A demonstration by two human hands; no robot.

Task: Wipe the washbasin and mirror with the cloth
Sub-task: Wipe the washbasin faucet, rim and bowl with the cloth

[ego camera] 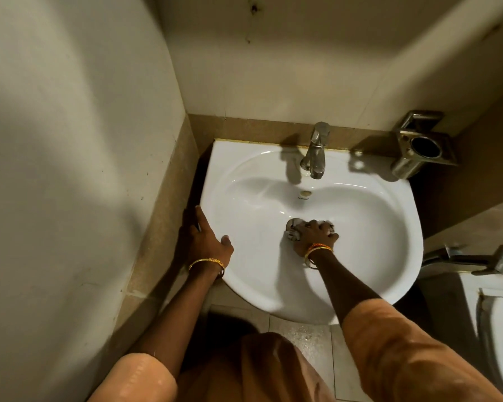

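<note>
Washbasin [389, 285] set in corner, wall to left and behind. Tap [315, 153] at rear rim, centred. Metal holder [418, 149] on wall, rear right. Left hand [205, 242] on left rim; right hand [314, 236] with cloth [292, 232] in bowl, over drain. Toilet [500, 329] to right.

There is one view only, from a camera worn on the person's head. It looks steeply down and forward, close over the white washbasin [375, 274], which fills the middle of the picture. The wide lens bends the walls at the edges, and both forearms reach in from the bottom.
</note>
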